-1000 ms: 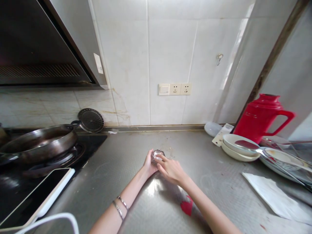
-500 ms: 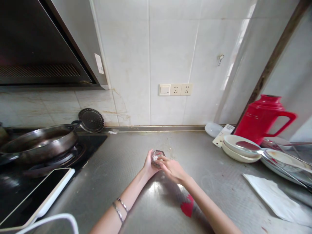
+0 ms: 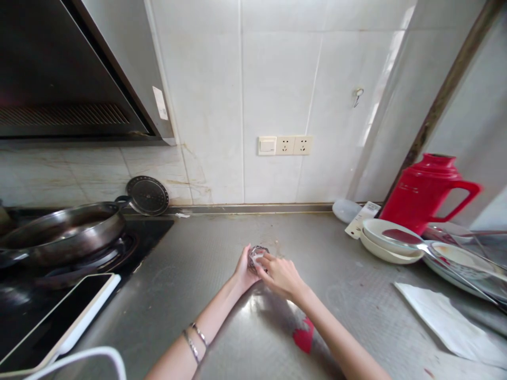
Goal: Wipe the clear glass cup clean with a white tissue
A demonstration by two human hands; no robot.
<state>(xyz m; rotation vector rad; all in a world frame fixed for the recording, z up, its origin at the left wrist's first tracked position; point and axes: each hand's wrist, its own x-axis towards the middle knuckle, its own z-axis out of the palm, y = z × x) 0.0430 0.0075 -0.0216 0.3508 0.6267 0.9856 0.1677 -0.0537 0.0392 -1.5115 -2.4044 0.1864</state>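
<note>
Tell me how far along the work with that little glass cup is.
Done: nothing clearly finished shows. In hand: the left hand cups the small glass cup on the steel counter, while the right hand puts fingers at its rim; something white sits inside. Left: the bowls and plates by the red jug lie untouched, and the pan sits on the stove.

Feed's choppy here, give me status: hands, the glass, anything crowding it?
Left hand cupping small glass on steel counter. Right hand fingers at its rim. Wok left, bowls right, both well apart.
</note>
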